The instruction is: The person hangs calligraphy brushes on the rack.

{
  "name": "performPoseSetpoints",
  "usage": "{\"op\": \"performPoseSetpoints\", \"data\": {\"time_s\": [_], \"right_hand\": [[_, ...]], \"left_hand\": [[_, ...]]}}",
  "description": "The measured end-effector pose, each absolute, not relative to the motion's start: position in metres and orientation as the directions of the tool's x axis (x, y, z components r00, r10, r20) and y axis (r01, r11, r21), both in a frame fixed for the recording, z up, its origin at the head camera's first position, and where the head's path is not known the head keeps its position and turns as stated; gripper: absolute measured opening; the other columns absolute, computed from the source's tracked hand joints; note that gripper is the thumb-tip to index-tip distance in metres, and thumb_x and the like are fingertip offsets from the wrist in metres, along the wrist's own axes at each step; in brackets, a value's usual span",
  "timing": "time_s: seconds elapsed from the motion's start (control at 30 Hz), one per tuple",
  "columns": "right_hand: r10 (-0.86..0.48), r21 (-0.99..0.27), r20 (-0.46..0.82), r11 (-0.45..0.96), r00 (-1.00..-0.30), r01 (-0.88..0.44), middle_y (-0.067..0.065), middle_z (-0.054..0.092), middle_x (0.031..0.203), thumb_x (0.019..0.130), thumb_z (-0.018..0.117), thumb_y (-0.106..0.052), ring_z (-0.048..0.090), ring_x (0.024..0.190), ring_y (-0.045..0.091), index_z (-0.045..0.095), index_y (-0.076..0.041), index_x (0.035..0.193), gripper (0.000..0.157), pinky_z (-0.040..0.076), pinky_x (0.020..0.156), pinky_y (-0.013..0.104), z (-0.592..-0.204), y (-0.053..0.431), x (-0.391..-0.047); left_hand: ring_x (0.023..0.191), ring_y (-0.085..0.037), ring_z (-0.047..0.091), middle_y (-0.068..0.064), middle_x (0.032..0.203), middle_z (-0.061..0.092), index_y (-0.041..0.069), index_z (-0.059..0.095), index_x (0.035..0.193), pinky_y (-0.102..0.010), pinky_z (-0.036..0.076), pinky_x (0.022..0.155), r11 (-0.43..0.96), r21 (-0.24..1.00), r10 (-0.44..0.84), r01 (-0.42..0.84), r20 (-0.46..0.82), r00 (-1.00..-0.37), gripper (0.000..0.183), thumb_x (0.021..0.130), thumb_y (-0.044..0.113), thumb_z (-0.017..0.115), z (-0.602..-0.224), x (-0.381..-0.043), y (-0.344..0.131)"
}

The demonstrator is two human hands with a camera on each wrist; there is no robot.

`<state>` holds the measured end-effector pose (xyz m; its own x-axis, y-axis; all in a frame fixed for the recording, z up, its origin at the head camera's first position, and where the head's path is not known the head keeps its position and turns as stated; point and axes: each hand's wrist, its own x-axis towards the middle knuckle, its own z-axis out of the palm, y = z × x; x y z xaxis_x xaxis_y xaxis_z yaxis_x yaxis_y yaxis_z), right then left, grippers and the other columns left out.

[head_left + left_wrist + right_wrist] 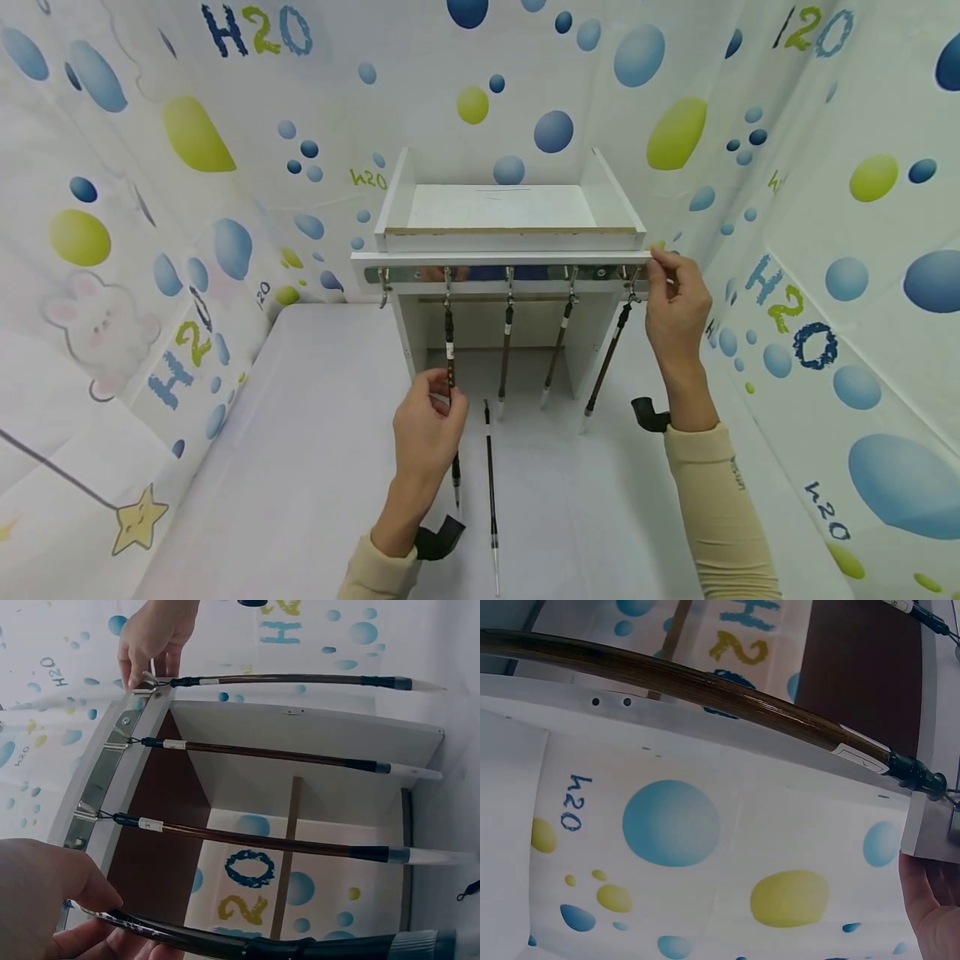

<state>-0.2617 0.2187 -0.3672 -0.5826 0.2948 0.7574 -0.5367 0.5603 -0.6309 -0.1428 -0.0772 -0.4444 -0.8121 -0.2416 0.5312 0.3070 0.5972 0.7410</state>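
Note:
In the head view a calligraphy brush point(450, 329) hangs by its loop from a hook on the metal hook rail point(408, 273). My left hand point(426, 429) pinches its dark handle between thumb and fingers. My right hand point(678, 304) grips the right end of the white shelf point(502, 260), close beside the last hook. Three more brushes hang to the right, the rightmost brush point(607, 358) nearest that hand. Another brush point(491, 475) lies on the white surface below. The left wrist view shows the pinched brush point(225, 939) up close, its tip out of frame.
The leftmost hook point(384, 287) carries no brush. An open-fronted white tray top point(510, 242) with raised sides stands above the rail. Side panels point(411, 333) hold the shelf up from the white surface point(315, 467). Dotted cloth walls surround it.

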Motion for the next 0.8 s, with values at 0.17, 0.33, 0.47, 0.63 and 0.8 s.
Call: {"op": "performPoseSetpoints", "data": {"time_s": [0.17, 0.33, 0.47, 0.63, 0.8], "right_hand": [[0.291, -0.634, 0.756, 0.549, -0.586, -0.545, 0.010, 0.070, 0.117, 0.100, 0.061, -0.013, 0.058, 0.099, -0.014, 0.068, -0.004, 0.121, 0.024, 0.049, 0.086, 0.008, -0.368, 0.218, -0.261], [0.288, -0.632, 0.757, 0.546, -0.586, -0.549, 0.010, 0.070, 0.117, 0.100, 0.061, -0.012, 0.058, 0.099, -0.015, 0.067, -0.002, 0.121, 0.024, 0.049, 0.086, 0.008, -0.368, 0.218, -0.261], [0.288, -0.629, 0.761, 0.547, -0.581, -0.553, 0.010, 0.070, 0.117, 0.100, 0.062, -0.013, 0.058, 0.099, -0.015, 0.068, -0.002, 0.120, 0.024, 0.049, 0.086, 0.008, -0.369, 0.219, -0.262], [0.295, -0.624, 0.765, 0.559, -0.573, -0.546, 0.009, 0.070, 0.117, 0.099, 0.062, -0.012, 0.058, 0.099, -0.014, 0.068, -0.006, 0.121, 0.023, 0.049, 0.086, 0.007, -0.369, 0.219, -0.264], [0.296, -0.624, 0.764, 0.561, -0.573, -0.543, 0.009, 0.070, 0.118, 0.099, 0.062, -0.010, 0.059, 0.099, -0.013, 0.068, -0.006, 0.121, 0.023, 0.049, 0.087, 0.008, -0.369, 0.219, -0.265]], "left_hand": [[0.065, -0.014, 0.063, -0.010, 0.088, 0.071, 0.000, 0.064, 0.112, -0.023, 0.050, 0.054, 0.617, 0.733, -0.237, 0.287, 0.521, -0.820, 0.024, 0.088, 0.005, 0.065, -0.447, -0.149, -0.079], [0.065, -0.015, 0.064, -0.011, 0.088, 0.071, 0.000, 0.064, 0.113, -0.023, 0.049, 0.054, 0.622, 0.738, -0.240, 0.263, 0.499, -0.833, 0.024, 0.089, 0.005, 0.064, -0.451, -0.155, -0.080], [0.068, -0.017, 0.066, -0.012, 0.092, 0.072, -0.001, 0.064, 0.113, -0.024, 0.051, 0.055, 0.627, 0.736, -0.235, 0.256, 0.492, -0.838, 0.023, 0.090, 0.004, 0.063, -0.456, -0.161, -0.081], [0.073, -0.020, 0.070, -0.015, 0.097, 0.072, -0.001, 0.063, 0.113, -0.028, 0.054, 0.058, 0.630, 0.735, -0.227, 0.249, 0.481, -0.847, 0.022, 0.092, 0.004, 0.063, -0.462, -0.170, -0.083], [0.077, -0.023, 0.072, -0.016, 0.100, 0.072, -0.001, 0.062, 0.113, -0.033, 0.056, 0.060, 0.623, 0.736, -0.216, 0.264, 0.487, -0.846, 0.021, 0.093, 0.004, 0.063, -0.467, -0.180, -0.085]]}}
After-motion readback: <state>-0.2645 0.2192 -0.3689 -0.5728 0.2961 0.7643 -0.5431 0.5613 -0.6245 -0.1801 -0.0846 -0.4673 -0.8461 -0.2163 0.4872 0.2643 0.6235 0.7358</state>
